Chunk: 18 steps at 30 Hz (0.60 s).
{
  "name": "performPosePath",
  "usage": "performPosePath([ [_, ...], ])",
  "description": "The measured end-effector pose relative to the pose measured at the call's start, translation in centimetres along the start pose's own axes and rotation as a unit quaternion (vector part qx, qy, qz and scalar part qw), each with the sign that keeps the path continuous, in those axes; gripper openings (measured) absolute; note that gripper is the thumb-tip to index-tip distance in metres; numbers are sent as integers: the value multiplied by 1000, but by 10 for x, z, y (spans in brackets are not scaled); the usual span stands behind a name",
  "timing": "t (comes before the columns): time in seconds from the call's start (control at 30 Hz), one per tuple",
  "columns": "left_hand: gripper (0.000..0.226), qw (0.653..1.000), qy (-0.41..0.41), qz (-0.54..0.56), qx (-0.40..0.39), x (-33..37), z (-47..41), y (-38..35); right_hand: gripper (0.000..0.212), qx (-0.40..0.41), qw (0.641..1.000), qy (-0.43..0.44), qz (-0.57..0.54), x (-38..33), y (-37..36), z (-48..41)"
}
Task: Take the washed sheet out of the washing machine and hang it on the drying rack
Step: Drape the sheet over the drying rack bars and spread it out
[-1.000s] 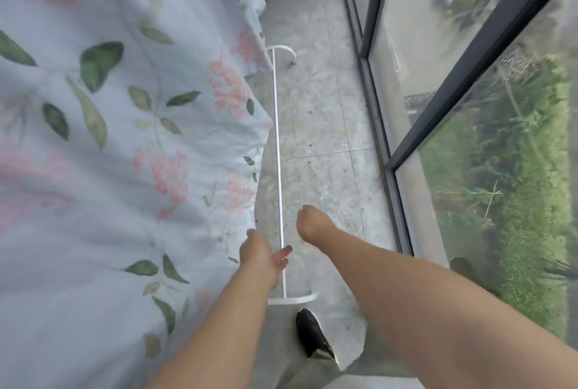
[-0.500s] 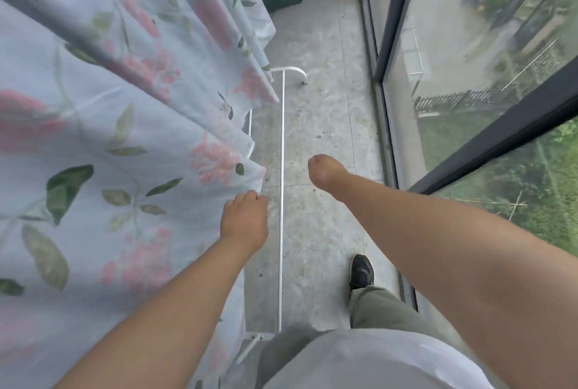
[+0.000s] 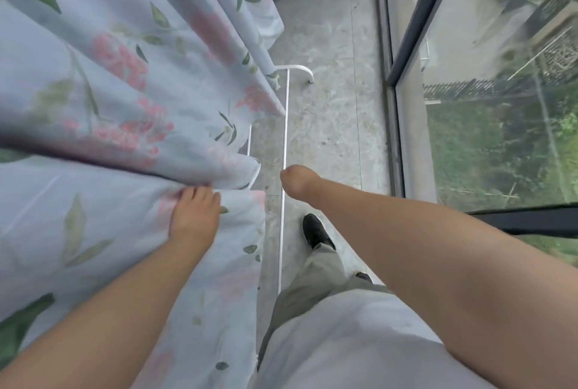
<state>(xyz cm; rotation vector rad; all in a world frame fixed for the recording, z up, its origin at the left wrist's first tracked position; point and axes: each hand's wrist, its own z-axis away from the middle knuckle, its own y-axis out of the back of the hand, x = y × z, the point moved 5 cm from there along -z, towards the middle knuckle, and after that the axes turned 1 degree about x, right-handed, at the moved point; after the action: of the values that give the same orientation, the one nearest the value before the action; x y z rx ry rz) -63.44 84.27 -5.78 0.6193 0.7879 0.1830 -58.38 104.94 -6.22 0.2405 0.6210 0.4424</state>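
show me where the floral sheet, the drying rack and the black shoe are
floral sheet (image 3: 125,101): head view, on a pink flower print
drying rack (image 3: 285,138): head view, on its long white bar
black shoe (image 3: 315,230): head view, on its upper

No legible text, labels, brand marks or numbers anywhere in view. The sheet (image 3: 109,91) carries only a printed leaf-and-blossom pattern; no wording on it.
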Motion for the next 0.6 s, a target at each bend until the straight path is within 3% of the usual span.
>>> performPosePath([
  [0.13,52,985,55,-98,-135,-41,-8,-43,24,-6,1000,-15,22,-10,14,-26],
  [0.2,54,976,60,-116,-173,-55,-10,-52,29,-14,999,-31,23,-13,19,-37],
  [0.3,56,968,63,-119,-210,-72,-17,-58,34,-13,1000,-22,7,-17,23,-55],
  [0.43,55,962,44,-126,-237,-78,-27,-68,25,-30,998,-50,0,-24,37,-75],
  [0.5,55,963,65,-102,-239,-82,-27,-67,30,-26,996,-68,-49,-21,41,-86],
  [0.6,58,962,69,-71,-253,-81,-25,-67,40,-69,995,-64,-15,-24,44,-101],
])
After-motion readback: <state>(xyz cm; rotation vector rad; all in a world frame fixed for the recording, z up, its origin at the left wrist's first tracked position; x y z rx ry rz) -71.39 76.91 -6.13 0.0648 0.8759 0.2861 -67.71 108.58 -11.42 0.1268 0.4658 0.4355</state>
